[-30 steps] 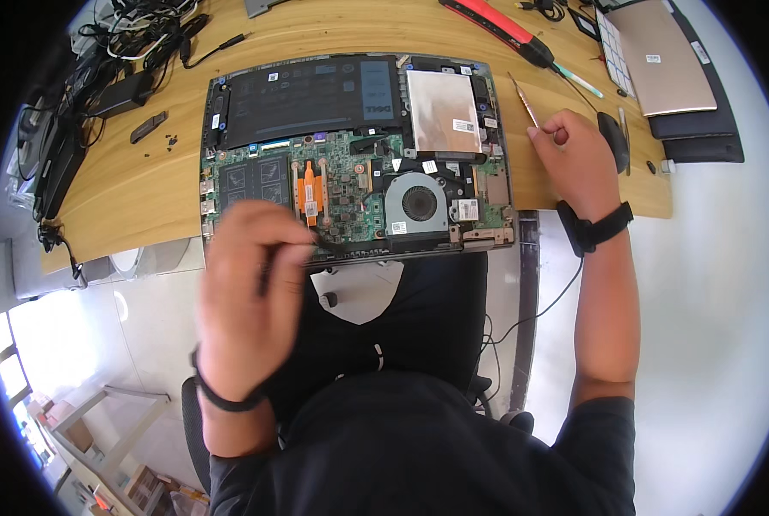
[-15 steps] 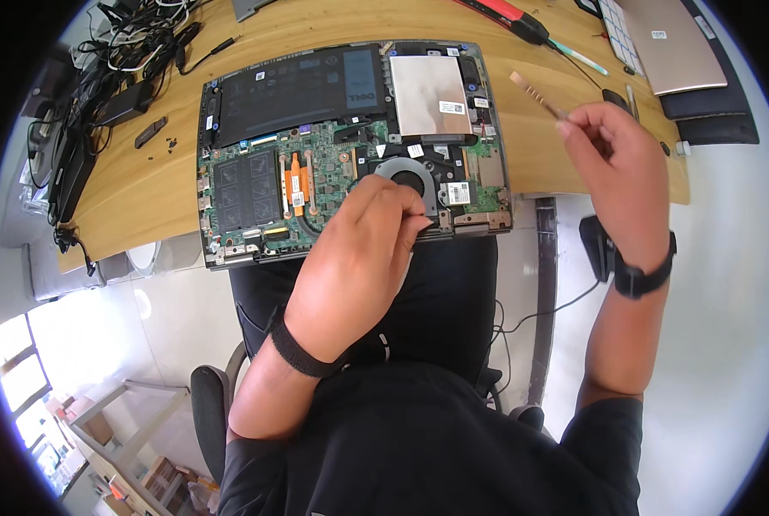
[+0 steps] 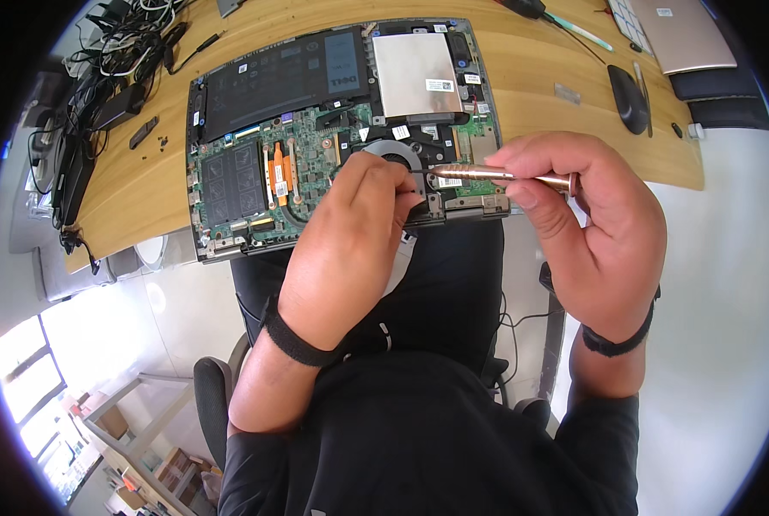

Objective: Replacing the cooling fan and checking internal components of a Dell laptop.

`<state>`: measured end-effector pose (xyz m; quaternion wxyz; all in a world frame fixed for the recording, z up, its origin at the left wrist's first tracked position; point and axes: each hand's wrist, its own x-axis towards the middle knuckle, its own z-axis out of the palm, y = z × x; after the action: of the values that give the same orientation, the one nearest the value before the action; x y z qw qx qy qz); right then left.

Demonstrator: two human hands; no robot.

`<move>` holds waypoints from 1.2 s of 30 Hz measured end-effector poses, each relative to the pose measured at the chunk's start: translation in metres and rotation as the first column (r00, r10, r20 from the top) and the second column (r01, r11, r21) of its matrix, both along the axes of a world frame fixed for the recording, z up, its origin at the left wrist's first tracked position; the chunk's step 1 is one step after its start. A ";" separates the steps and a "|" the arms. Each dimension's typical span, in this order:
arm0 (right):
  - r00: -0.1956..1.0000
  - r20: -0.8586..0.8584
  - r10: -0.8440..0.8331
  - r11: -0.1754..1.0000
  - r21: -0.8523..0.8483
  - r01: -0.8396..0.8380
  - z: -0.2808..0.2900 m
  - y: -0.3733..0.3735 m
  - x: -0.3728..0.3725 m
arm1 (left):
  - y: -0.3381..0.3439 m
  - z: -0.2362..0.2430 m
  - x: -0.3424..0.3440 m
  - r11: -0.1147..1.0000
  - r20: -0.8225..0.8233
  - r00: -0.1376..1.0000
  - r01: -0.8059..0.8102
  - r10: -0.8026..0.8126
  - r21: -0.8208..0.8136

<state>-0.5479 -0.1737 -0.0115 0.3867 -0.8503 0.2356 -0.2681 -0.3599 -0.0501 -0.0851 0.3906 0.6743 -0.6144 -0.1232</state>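
An opened laptop base [image 3: 320, 155] lies at the table's near edge, its green circuit board, black battery [image 3: 286, 82] and silver rectangular plate [image 3: 415, 69] exposed. Over the round grey fan [image 3: 381, 150] is my left hand [image 3: 341, 232], fingertips pinched together; what they hold, if anything, is hidden. My right hand [image 3: 604, 215] grips a copper-coloured screwdriver [image 3: 470, 173] between thumb and fingers. The screwdriver lies nearly level, its dark tip pointing left and close to my left fingertips. Below my left hand a pale piece [image 3: 399, 265] shows above my lap.
Tangled black and white cables [image 3: 135, 43] fill the far left. A dark stick-shaped piece [image 3: 144, 132] and tiny dark bits [image 3: 162, 143] lie left of the laptop. Rightward are a black mouse [image 3: 629, 99], a small translucent piece [image 3: 567, 93], a white keyboard [image 3: 630, 26] and a rose-gold panel [image 3: 685, 34].
My right hand has come left and nearer with the screwdriver, which has swung round to point at my left fingertips. My left hand stays pinched over the fan. The view has shifted slightly.
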 end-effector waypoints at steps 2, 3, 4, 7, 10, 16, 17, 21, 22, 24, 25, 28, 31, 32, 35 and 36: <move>1.000 0.023 0.007 0.998 -0.056 -0.006 0.001 0.001 0.000 | 0.000 0.000 0.000 1.000 0.016 1.000 -0.001 0.001 -0.003; 1.000 0.028 0.014 0.998 -0.069 -0.012 0.001 0.000 0.000 | 0.000 0.000 0.000 1.000 0.024 1.000 -0.002 0.002 -0.005; 0.999 0.030 0.020 0.997 -0.076 -0.017 0.001 0.000 0.000 | 0.000 0.000 0.000 1.000 0.028 1.000 -0.006 0.006 0.000; 0.998 0.005 0.070 0.994 -0.090 -0.069 0.000 -0.001 -0.001 | -0.001 0.000 -0.002 1.000 0.042 0.999 -0.011 0.010 0.010; 0.997 -0.007 0.075 0.995 -0.070 -0.075 -0.001 0.001 0.000 | -0.001 0.000 -0.003 1.000 0.053 0.999 -0.009 0.008 0.013; 0.992 -0.052 0.111 0.989 -0.093 -0.115 0.001 0.001 0.004 | -0.001 0.001 -0.003 0.999 0.048 0.999 -0.001 -0.001 0.035; 0.990 -0.084 0.115 0.988 -0.095 -0.123 0.002 0.001 0.003 | -0.001 0.002 -0.003 0.999 0.051 0.999 0.000 -0.002 0.037; 0.990 -0.051 0.132 0.981 -0.137 -0.138 0.002 0.000 0.006 | -0.001 0.002 -0.003 0.999 0.072 0.997 0.000 -0.003 0.032; 0.990 -0.055 0.130 0.977 -0.163 -0.137 0.002 0.000 0.007 | -0.001 0.002 -0.003 0.999 0.073 0.997 0.001 -0.004 0.039; 0.990 -0.066 0.128 0.976 -0.170 -0.138 0.002 0.000 0.007 | -0.001 0.002 -0.003 0.998 0.072 0.997 0.005 -0.009 0.055; 0.989 -0.073 0.130 0.975 -0.173 -0.141 0.003 0.000 0.007 | -0.001 0.002 -0.004 0.999 0.059 0.998 0.000 -0.002 0.039; 0.985 -0.089 0.146 0.967 -0.195 -0.161 0.005 0.000 0.009 | -0.002 0.001 -0.005 1.000 0.036 0.999 -0.011 0.011 0.016; 0.981 -0.072 0.183 0.951 -0.242 -0.195 0.006 -0.001 0.012 | -0.001 0.002 -0.005 0.999 0.083 0.996 -0.011 0.007 0.044; 0.975 -0.063 0.211 0.943 -0.250 -0.221 0.006 -0.002 0.013 | -0.001 0.003 -0.005 0.998 0.124 0.992 -0.011 0.004 0.056; 0.962 -0.047 0.268 0.932 -0.239 -0.271 0.006 -0.003 0.018 | 0.000 0.003 -0.005 0.998 0.176 0.984 -0.008 -0.002 0.056; 0.960 -0.032 0.280 0.938 -0.203 -0.280 0.007 -0.003 0.019 | 0.000 0.002 -0.005 0.999 0.182 0.983 -0.007 -0.002 0.049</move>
<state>-0.5289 -0.1769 -0.0050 0.3308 -0.9109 0.0840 -0.2320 -0.3650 -0.0504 -0.0828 0.3161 0.6930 -0.6434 -0.0758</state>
